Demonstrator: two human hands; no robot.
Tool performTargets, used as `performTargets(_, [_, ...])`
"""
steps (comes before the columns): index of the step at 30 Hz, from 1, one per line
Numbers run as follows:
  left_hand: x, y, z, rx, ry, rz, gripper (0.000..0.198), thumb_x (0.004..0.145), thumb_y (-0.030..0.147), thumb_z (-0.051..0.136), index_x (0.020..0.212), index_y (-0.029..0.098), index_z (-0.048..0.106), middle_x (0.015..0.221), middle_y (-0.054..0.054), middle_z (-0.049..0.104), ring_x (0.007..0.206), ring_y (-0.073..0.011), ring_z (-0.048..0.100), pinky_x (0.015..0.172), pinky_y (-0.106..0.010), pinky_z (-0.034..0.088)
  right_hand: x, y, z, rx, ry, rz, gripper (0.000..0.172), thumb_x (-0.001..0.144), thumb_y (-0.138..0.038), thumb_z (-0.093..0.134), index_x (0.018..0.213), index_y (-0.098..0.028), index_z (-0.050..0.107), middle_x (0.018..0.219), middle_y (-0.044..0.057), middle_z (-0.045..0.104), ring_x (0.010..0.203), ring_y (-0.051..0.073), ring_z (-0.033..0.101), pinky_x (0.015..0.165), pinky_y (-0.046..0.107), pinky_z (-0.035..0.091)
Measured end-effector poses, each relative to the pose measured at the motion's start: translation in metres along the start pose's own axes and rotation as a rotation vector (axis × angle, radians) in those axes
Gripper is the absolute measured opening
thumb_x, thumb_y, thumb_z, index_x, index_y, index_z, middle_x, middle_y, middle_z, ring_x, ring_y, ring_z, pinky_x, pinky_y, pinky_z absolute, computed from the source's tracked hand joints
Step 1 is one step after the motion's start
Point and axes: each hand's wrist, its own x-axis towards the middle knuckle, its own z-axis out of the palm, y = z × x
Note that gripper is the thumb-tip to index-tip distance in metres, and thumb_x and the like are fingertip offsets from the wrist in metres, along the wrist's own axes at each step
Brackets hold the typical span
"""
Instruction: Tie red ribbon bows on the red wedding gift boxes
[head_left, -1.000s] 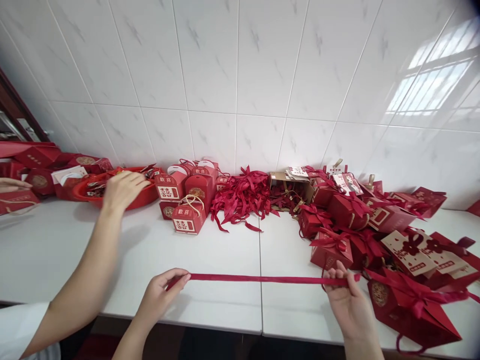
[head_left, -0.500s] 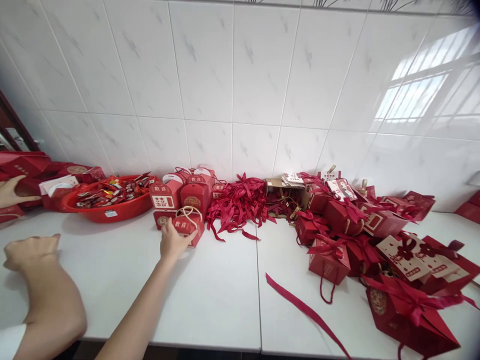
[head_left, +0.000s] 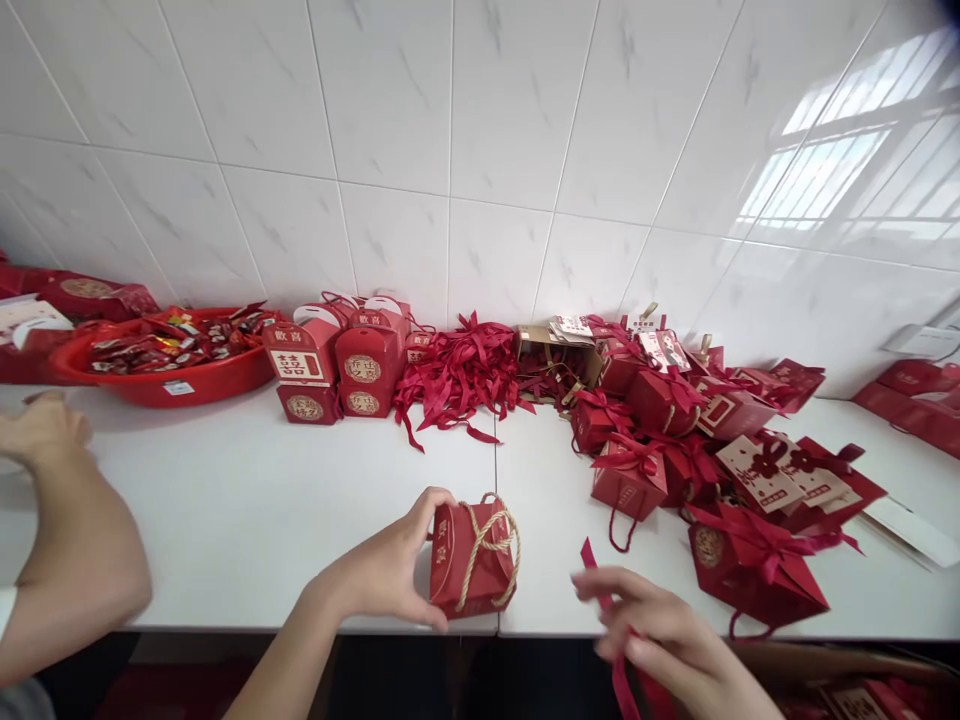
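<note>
- 1 red box [head_left: 491, 578] sat on the counter [head_left: 300, 520], gripped at its left side by the left hand [head_left: 394, 562].
- The right hand [head_left: 664, 635], blurry, pinched a red ribbon [head_left: 622, 688] near the box.
- The step looked like lining up box and ribbon; the next move called for a still box.

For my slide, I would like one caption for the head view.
The left hand grasps a red box with gold cord; the right hand holds a red ribbon.

Ribbons [head_left: 466, 372] on tbl [head_left: 352, 480] behind box [head_left: 472, 568]; basin [head_left: 225, 382] L, box heap [head_left: 694, 462] R.
</note>
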Motion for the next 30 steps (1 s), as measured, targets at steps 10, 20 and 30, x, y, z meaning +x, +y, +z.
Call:
performTargets(10, [0.021,0.005,0.006,0.006,0.039,0.075,0.085,0.044,0.053,0.082,0.113,0.024,0.04,0.105,-0.004,0.056,0.091,-0.024,0.055,0.084,-0.035,0.044,0.064,0.002,0.064,0.112,0.154,0.081,0.031,0.089,-0.044,0.05,0.094,-0.025,0.074,0.113,0.009,0.061,0.113,0.024,0.054,0.094,0.032,0.043])
performTargets(20, [0.043,-0.032,0.043,-0.638,-0.063,0.212,0.072,0.063,0.065,0.065,0.116,0.02,0.046,0.117,-0.011,0.052,0.106,-0.0272,0.053,0.089,-0.038,0.044,0.067,0.017,0.081,0.069,0.242,0.075,0.027,0.089,-0.04,0.051,0.091,-0.025,0.074,0.115,0.009,0.06,0.107,0.024,0.057,0.091,0.032,0.044])
performTargets(30, [0.044,-0.032,0.044,-0.527,0.187,-0.196,0.048,0.08,0.052,0.057,0.119,0.025,0.05,0.13,-0.011,0.052,0.123,-0.0283,0.046,0.1,-0.042,0.037,0.05,0.019,0.068,0.697,0.063,0.058,0.043,0.093,-0.043,0.042,0.065,-0.016,0.06,0.067,0.003,0.056,0.051,0.013,0.059,0.049,0.025,0.041])
